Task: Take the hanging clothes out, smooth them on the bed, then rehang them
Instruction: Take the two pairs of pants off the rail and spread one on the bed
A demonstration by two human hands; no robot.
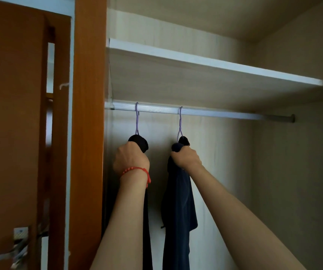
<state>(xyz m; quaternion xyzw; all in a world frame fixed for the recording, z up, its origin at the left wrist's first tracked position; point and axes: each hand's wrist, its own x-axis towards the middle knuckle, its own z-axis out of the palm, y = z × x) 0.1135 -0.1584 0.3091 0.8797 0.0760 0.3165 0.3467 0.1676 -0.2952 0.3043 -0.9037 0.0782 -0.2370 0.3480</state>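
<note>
Two dark garments hang on purple hangers from a silver wardrobe rail point(205, 112). The left hanger's hook point(137, 117) sits over the rail, and my left hand point(130, 157) grips the black garment point(139, 144) bunched at its top. The right hanger's hook point(180, 121) is over the rail too. My right hand point(187, 157) grips the top of the dark navy garment point(179, 211), which hangs down between my forearms. The hanger bodies are hidden under cloth and hands.
A white shelf point(215, 63) runs just above the rail. The wardrobe's orange-brown side panel point(87, 133) stands at the left, with a wooden door point(12, 133) beyond it. The rail to the right of the hangers is bare.
</note>
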